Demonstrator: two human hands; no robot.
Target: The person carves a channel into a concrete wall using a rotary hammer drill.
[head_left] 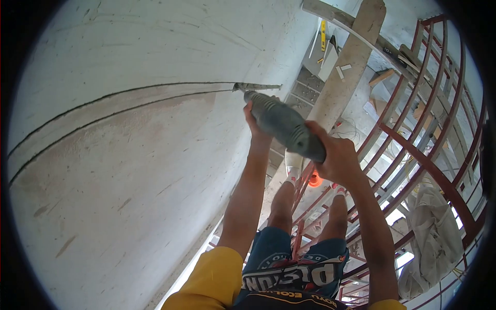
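Observation:
Both hands hold a dark grey-green hammer drill [284, 124] at a slant, its nose pointing up and left to the wall. My left hand [257, 124] grips the front of the body from beneath, fingers partly hidden. Around the rear end is my right hand [336, 155], closed on the housing. The tool's tip meets the white wall [155, 139] at a rough chipped groove [261, 87]. Two dark, roughly parallel cut lines [129, 89] run left along the wall from there.
Below my feet are planks, including a wide board [351, 62]. A red-brown metal railing [408, 98] curves down the right, with a pale cloth [431, 237] hanging on it. A yellow level [323, 36] lies at the top; an orange object [315, 179] sits between my legs.

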